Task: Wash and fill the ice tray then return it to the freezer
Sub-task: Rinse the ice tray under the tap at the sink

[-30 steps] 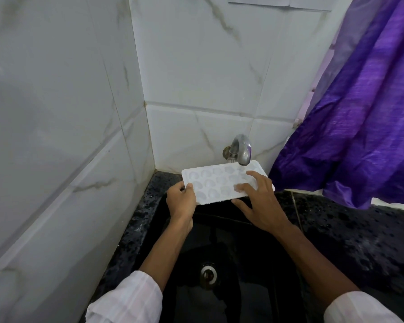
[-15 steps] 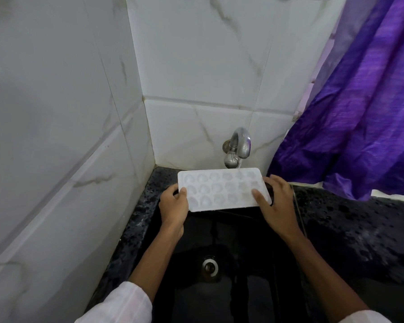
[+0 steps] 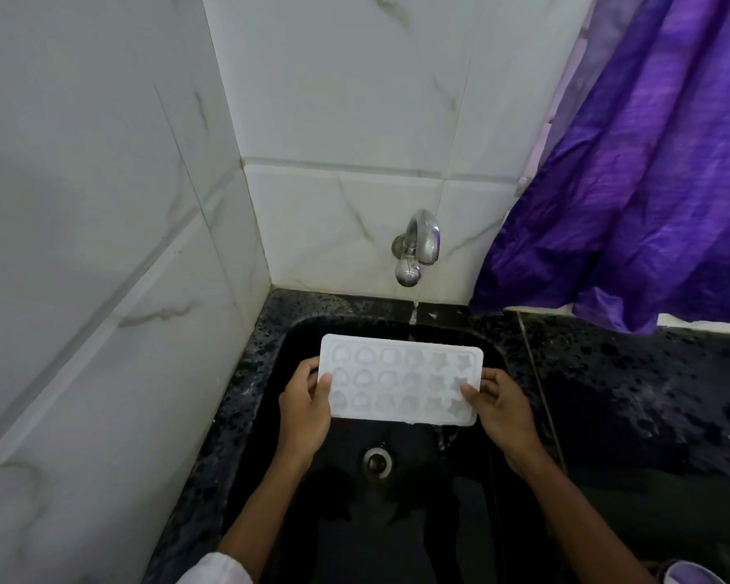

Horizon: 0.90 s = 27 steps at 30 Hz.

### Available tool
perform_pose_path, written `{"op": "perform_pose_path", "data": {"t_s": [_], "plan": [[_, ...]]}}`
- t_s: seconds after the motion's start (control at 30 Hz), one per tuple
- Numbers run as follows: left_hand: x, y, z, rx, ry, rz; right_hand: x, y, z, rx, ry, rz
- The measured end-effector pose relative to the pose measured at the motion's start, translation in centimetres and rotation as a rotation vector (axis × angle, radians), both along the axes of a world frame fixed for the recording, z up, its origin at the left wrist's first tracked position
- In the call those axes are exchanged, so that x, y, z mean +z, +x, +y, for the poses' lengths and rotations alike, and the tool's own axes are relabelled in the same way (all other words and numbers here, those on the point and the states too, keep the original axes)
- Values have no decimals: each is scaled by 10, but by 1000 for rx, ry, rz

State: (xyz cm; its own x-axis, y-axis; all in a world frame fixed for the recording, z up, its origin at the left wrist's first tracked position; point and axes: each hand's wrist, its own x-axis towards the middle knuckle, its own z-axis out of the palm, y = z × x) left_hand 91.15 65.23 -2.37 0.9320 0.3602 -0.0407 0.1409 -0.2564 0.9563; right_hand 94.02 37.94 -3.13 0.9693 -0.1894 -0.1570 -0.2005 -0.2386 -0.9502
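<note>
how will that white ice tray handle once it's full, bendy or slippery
The ice tray looks like thin plastic, so it probably flexes; the left hand and right hand hold its two short ends. Likely slippery: the tap runs and water drips off its front edge. Its shallow cells would probably spill if tilted.
</note>
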Motion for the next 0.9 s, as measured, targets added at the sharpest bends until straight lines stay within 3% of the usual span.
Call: {"op": "perform_pose_path", "data": {"t_s": [0.27,0.77,0.9], "plan": [[13,10,2,-48,265,-179,16,1,-8,-32,-116,-169],[75,12,-9,24,377,-570,106,8,-18,-77,-171,-573],[64,10,-9,13,421,-535,86,2,-20,-70,-238,-547]]}}
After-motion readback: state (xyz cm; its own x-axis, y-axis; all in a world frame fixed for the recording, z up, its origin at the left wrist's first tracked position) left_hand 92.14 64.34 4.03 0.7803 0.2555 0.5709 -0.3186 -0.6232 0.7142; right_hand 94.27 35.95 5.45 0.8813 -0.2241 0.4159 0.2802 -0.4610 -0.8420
